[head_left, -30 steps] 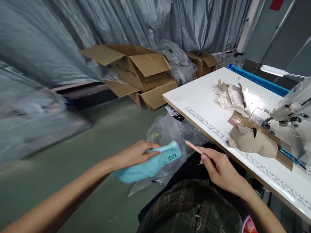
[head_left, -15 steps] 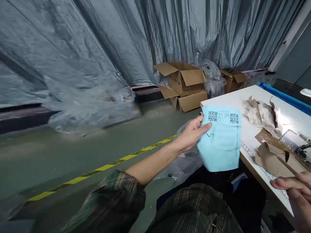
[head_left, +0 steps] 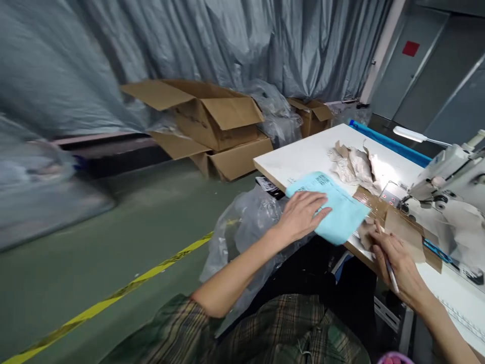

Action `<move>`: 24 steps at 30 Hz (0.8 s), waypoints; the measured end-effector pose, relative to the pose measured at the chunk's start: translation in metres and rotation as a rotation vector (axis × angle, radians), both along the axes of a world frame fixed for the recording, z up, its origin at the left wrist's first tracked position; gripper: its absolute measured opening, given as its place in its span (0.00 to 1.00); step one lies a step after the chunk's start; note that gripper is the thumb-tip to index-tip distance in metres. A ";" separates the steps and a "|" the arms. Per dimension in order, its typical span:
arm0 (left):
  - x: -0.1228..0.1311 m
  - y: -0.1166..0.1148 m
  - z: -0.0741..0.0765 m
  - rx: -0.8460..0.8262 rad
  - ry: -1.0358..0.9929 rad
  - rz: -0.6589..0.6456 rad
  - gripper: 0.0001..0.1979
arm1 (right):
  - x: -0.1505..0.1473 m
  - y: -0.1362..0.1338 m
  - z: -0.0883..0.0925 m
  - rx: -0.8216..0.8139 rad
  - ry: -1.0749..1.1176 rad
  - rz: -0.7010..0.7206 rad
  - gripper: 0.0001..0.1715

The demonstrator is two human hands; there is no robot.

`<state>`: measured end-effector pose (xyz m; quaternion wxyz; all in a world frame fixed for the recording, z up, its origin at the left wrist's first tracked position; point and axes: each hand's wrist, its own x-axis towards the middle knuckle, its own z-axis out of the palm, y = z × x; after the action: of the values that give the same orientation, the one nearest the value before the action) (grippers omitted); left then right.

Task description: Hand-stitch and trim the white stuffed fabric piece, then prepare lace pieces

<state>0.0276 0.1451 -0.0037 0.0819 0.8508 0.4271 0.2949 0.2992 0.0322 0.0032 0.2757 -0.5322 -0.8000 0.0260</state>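
Observation:
A light blue paper sheet with printed QR codes lies over the front edge of the white table, partly overhanging. My left hand rests on top of its near side, fingers stretched out and thumb apart. At the table's front edge, my right hand is closed around a slim pen, its tip end pointing up toward the table. Just beyond that hand are brown paper or fabric pieces, which it partly covers.
On the white table sit a crumpled pile of beige fabric, a sewing machine and blue-handled scissors. Open cardboard boxes stand by the grey curtain. A clear plastic bag hangs beside the table. Yellow tape crosses the floor.
The view has turned right. My left hand has brought the blue sheet onto the table edge and changed from gripping it to lying over it. My right hand has come fully into view.

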 end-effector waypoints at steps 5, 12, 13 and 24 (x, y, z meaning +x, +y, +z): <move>0.022 -0.007 0.009 0.057 0.026 0.164 0.29 | 0.017 -0.011 0.023 -0.078 0.479 -0.133 0.23; 0.075 -0.042 0.018 0.397 -0.176 -0.461 0.15 | 0.038 -0.002 0.037 0.069 0.977 -0.395 0.26; 0.082 -0.046 0.019 0.421 -0.158 -0.583 0.15 | 0.039 -0.003 0.040 0.073 1.007 -0.403 0.24; 0.145 -0.092 0.057 0.169 0.398 -0.827 0.14 | 0.020 -0.010 0.069 0.014 1.270 -0.426 0.13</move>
<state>0.1721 0.0531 0.0531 0.0392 0.9934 0.0338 0.1022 0.3194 0.0220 0.0727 0.6956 -0.5581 -0.3600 0.2738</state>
